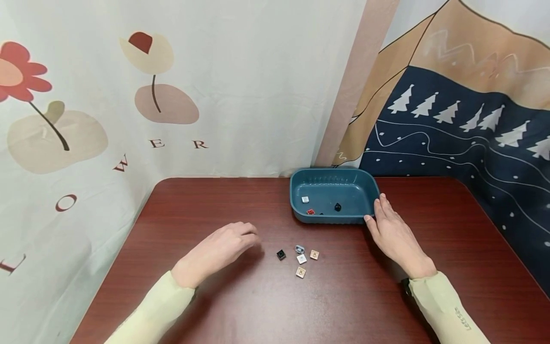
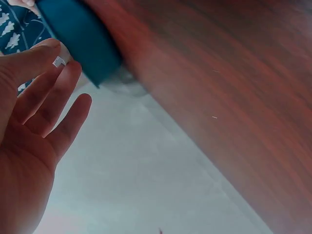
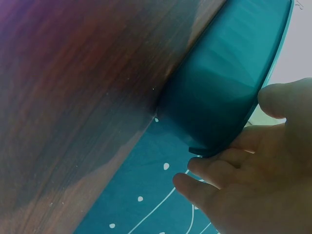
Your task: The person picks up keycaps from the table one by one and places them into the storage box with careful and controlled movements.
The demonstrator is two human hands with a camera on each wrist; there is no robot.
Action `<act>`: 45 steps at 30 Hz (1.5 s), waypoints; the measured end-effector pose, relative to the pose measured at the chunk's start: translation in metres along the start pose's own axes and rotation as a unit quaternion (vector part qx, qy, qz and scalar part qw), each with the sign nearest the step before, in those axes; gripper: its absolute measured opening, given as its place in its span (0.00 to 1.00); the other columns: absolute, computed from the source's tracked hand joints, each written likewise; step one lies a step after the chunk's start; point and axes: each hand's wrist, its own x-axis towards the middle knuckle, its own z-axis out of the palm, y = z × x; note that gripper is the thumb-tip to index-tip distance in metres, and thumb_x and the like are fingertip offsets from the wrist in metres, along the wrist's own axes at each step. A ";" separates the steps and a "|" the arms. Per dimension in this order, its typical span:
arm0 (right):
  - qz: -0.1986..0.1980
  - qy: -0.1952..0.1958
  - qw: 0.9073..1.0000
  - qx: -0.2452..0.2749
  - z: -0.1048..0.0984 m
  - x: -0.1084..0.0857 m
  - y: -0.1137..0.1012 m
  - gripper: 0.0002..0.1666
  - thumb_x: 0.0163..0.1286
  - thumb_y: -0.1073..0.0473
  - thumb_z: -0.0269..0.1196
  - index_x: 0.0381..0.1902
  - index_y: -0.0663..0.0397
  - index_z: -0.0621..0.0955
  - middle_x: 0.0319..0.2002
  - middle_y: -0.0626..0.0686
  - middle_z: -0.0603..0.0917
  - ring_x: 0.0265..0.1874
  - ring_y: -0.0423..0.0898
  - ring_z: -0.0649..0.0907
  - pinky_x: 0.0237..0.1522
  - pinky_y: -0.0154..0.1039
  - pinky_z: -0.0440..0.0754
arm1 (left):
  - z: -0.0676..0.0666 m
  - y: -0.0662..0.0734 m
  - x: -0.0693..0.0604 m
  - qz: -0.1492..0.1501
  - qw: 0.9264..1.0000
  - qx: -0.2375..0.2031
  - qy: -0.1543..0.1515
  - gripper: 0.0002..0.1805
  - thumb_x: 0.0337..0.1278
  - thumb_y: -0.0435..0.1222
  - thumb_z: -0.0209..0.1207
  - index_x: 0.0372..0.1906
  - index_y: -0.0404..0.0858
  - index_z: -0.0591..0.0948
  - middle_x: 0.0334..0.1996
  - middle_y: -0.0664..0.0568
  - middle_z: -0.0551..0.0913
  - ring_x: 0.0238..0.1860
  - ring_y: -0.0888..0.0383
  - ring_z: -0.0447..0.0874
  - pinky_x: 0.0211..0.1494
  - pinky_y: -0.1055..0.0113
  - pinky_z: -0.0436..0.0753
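Observation:
My left hand (image 1: 229, 242) is over the table, left of a loose group of small square pieces that look like keycaps. In the left wrist view its thumb and a fingertip pinch a small white keycap (image 2: 59, 62), mostly covered by the fingers. Lying in the group are a black keycap (image 1: 281, 254), a grey-blue one (image 1: 299, 249), a white one (image 1: 301, 258) and two beige ones, one to the right (image 1: 314, 254) and one nearer (image 1: 301, 272). With fingers mostly straight, my right hand (image 1: 395, 234) touches the right end of a teal tray (image 1: 335, 220).
Inside the tray are a white keycap (image 1: 305, 199), a red one (image 1: 311, 211) and a black one (image 1: 338, 207); its front wall partly hides others. It stands at the far edge of the brown table (image 1: 206, 200). Printed curtains (image 1: 258, 95) hang behind.

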 end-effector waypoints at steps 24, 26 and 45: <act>0.003 -0.008 1.000 -0.005 0.001 0.001 -0.001 0.41 0.84 0.52 0.52 0.76 0.81 0.56 0.78 0.75 0.51 0.77 0.71 0.57 0.70 0.68 0.61 | -0.015 0.018 0.069 0.023 0.995 -0.046 0.086 0.17 0.61 0.22 0.66 0.52 0.40 0.88 0.51 0.52 0.84 0.52 0.55 0.82 0.59 0.67 0.80; 0.002 -0.008 1.000 -0.006 0.000 0.001 -0.001 0.40 0.83 0.52 0.52 0.76 0.81 0.56 0.78 0.75 0.51 0.77 0.71 0.57 0.70 0.68 0.61 | -0.016 0.019 0.075 0.030 0.994 -0.047 0.093 0.16 0.62 0.23 0.65 0.51 0.39 0.88 0.51 0.51 0.84 0.52 0.55 0.82 0.60 0.68 0.79; 0.000 -0.005 1.000 -0.009 -0.001 0.000 -0.001 0.40 0.83 0.53 0.53 0.75 0.81 0.57 0.78 0.76 0.51 0.76 0.72 0.58 0.70 0.69 0.61 | -0.001 0.025 0.131 0.009 0.991 -0.042 0.129 0.12 0.61 0.24 0.68 0.48 0.36 0.88 0.45 0.51 0.84 0.46 0.56 0.81 0.52 0.70 0.80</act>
